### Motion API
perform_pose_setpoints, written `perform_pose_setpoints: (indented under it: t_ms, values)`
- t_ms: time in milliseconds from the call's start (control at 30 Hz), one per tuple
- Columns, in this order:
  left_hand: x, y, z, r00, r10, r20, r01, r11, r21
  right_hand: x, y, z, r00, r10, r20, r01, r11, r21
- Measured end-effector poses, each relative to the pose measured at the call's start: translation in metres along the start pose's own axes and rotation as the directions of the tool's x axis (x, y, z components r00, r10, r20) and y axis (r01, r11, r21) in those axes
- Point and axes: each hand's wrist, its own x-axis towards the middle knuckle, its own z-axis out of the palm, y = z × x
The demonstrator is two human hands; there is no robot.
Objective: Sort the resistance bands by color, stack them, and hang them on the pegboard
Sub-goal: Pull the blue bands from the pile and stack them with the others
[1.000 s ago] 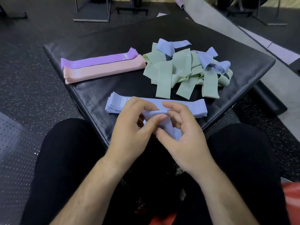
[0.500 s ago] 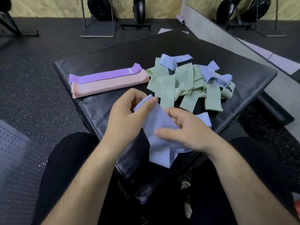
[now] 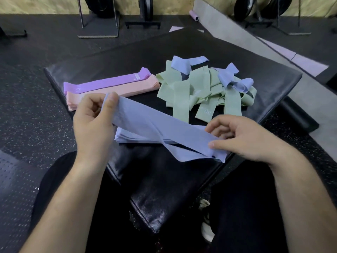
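A blue band [image 3: 155, 123] is stretched between my hands, just above the blue stack [image 3: 131, 137] at the near edge of the black pad [image 3: 200, 44]. My left hand [image 3: 93, 121] pinches its left end and my right hand [image 3: 242, 137] grips its right end, which is still twisted. A purple stack [image 3: 107, 83] and a pink stack [image 3: 127, 88] lie side by side at the left. A loose heap of green bands [image 3: 200, 88] sits at the right, with two or three blue bands [image 3: 235, 79] tangled on top. No pegboard is in view.
My knees in black trousers flank the pad's near corner. Speckled rubber flooring surrounds the pad. Metal stands [image 3: 98, 33] and weight plates [image 3: 244, 6] line the far wall. A pink roller [image 3: 193, 15] lies beside a grey strip of floor at the right.
The crumpled blue band has been pulled out lengthwise. My left hand moved left and up, my right hand moved right, and the band now spans over the blue stack.
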Motion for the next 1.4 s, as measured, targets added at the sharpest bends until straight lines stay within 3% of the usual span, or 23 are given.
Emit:
perform_pose_setpoints:
  t_ms: [100,200,333,500,667,767,933,1033,1133,1233,1400]
  values:
    - [0.003,0.000,-0.004,1.000,0.008,-0.019,-0.009,0.999,-0.040,0.002,0.004,-0.005,0.984,-0.055,-0.171,0.043,0.997,-0.071]
    - [0.006,0.002,-0.005,0.998,-0.029,-0.058,0.024,0.997,-0.073,0.001,0.004,-0.007,0.959,-0.055,-0.278,0.061,0.998,0.015]
    - [0.010,-0.003,-0.008,0.995,-0.091,-0.042,0.087,0.992,-0.093,0.001,0.006,-0.014,0.982,0.016,-0.186,0.036,0.961,0.275]
    - [0.012,-0.008,-0.007,0.991,-0.129,-0.032,0.128,0.991,-0.047,0.012,0.000,-0.016,0.991,0.063,-0.121,-0.033,0.970,0.241]
    - [0.015,-0.016,-0.008,0.981,-0.182,-0.063,0.182,0.983,-0.001,0.021,-0.006,-0.030,0.999,0.009,-0.038,0.008,0.907,0.421]
    - [0.017,-0.020,-0.012,0.973,-0.224,-0.054,0.225,0.974,0.012,0.020,0.007,-0.031,0.994,0.026,-0.105,0.023,0.898,0.439]
    - [0.017,-0.021,-0.010,0.973,-0.226,-0.036,0.229,0.966,0.122,0.016,0.035,-0.036,0.976,0.059,-0.208,0.014,0.942,0.336]
    - [0.015,-0.027,-0.008,0.983,-0.185,0.008,0.173,0.934,0.314,0.014,0.040,-0.034,0.963,0.049,-0.266,-0.011,0.990,0.142]
    - [0.011,-0.031,-0.007,0.988,-0.136,0.073,0.081,0.859,0.505,0.017,0.043,-0.026,0.956,0.037,-0.292,-0.049,0.998,-0.034]
    - [0.006,-0.031,-0.006,0.987,-0.101,0.128,-0.007,0.757,0.654,0.020,0.047,-0.022,0.956,0.038,-0.291,-0.070,0.993,-0.099]
    - [0.004,-0.042,-0.005,0.982,-0.069,0.173,-0.089,0.643,0.760,0.024,0.053,-0.017,0.956,0.021,-0.294,-0.080,0.979,-0.189]
